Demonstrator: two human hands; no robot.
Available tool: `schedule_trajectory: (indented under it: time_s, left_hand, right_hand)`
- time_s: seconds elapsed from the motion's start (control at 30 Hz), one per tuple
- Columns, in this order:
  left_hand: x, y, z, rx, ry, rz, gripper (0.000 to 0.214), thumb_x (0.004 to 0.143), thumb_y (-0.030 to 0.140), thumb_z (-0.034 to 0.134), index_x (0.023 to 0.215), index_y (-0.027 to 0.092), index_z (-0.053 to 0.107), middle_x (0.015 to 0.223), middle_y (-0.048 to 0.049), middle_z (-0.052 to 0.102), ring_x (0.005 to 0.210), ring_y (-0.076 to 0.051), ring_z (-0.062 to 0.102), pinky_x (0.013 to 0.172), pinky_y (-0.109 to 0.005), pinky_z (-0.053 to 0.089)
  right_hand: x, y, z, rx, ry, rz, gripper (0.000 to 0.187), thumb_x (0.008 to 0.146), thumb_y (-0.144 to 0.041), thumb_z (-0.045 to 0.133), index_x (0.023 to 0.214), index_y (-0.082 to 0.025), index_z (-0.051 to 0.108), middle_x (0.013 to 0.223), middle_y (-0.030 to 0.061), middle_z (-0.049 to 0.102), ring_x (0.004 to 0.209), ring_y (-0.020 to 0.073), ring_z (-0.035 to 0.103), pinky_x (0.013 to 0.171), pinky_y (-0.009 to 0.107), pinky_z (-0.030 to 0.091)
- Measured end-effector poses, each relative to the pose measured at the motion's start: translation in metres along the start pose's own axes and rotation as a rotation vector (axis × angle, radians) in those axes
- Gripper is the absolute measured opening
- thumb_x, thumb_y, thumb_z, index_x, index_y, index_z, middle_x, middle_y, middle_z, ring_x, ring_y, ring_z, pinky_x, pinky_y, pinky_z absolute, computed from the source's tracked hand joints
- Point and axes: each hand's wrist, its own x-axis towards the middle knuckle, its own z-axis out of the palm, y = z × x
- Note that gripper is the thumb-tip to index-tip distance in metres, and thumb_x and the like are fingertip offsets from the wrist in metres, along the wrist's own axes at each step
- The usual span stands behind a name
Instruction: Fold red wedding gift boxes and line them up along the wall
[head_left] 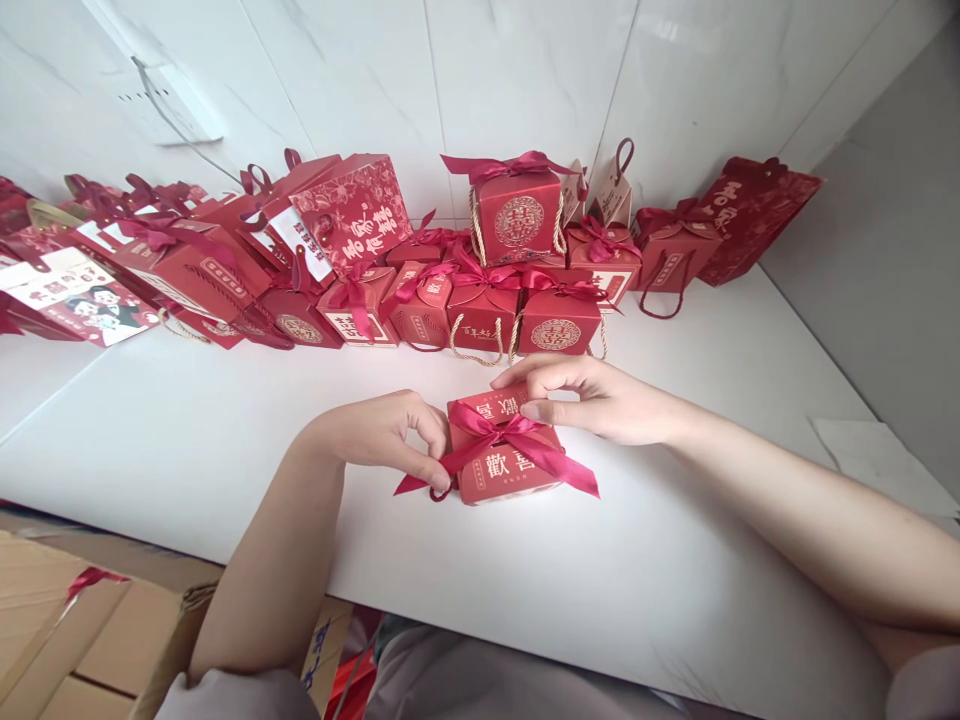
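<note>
A small red gift box point(487, 478) with white Chinese characters lies on the white table in front of me, a dark pink satin ribbon bow point(501, 432) tied across its top. At its left side is my left hand point(394, 435), thumb and curled fingers closed on the edge by a ribbon tail and a dark red cord loop point(440, 494). My right hand point(592, 395) grips the box's far right corner, its thumb on the top and its fingers reaching behind. The parts of the fingers behind the box are hidden.
Behind stands a row of similar red gift boxes point(559, 325), one stacked on top point(517, 215). Red gift bags point(356, 210) crowd the back left; another bag point(761, 215) leans at the right. A cardboard box point(97, 640) sits below the table's front left edge. A tiled wall bounds the back.
</note>
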Motion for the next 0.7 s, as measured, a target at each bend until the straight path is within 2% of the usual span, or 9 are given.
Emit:
schedule_trajectory:
  time_s: [0.13, 0.33, 0.57, 0.7]
  left_hand:
    - [-0.003, 0.001, -0.002, 0.033, -0.008, -0.038, 0.032, 0.081, 0.044, 0.075, 0.065, 0.017, 0.072, 0.067, -0.0035, 0.065, 0.065, -0.013, 0.056, 0.061, -0.023, 0.044]
    - [-0.003, 0.006, 0.000, 0.006, 0.144, -0.071, 0.042, 0.089, 0.049, 0.063, 0.066, 0.014, 0.064, 0.061, -0.0003, 0.056, 0.057, -0.010, 0.046, 0.054, -0.023, 0.036]
    - [-0.001, 0.016, 0.006, -0.113, 0.028, -0.102, 0.035, 0.090, 0.042, 0.065, 0.069, 0.015, 0.073, 0.067, -0.0057, 0.069, 0.064, -0.015, 0.062, 0.065, -0.026, 0.050]
    - [0.000, 0.016, 0.008, -0.091, 0.053, -0.109, 0.031, 0.088, 0.040, 0.068, 0.070, 0.016, 0.075, 0.067, -0.0060, 0.072, 0.064, -0.015, 0.065, 0.063, -0.025, 0.050]
  right_hand:
    - [0.000, -0.004, 0.005, -0.015, 0.030, -0.011, 0.037, 0.099, -0.038, 0.059, 0.067, -0.020, 0.053, 0.115, 0.0052, 0.069, 0.109, 0.0219, 0.063, 0.097, 0.038, 0.048]
    - [0.000, -0.003, 0.009, -0.104, 0.034, -0.029, 0.031, 0.097, -0.037, 0.063, 0.071, -0.020, 0.056, 0.121, 0.0065, 0.067, 0.108, 0.0220, 0.063, 0.098, 0.040, 0.047]
    - [0.000, -0.001, 0.011, -0.089, 0.047, -0.055, 0.029, 0.098, -0.031, 0.060, 0.072, -0.021, 0.057, 0.115, 0.0052, 0.069, 0.104, 0.0200, 0.063, 0.096, 0.038, 0.048]
    - [0.000, -0.001, 0.011, -0.062, 0.045, -0.016, 0.029, 0.098, -0.031, 0.060, 0.072, -0.020, 0.057, 0.119, 0.0056, 0.070, 0.104, 0.0203, 0.065, 0.096, 0.037, 0.048]
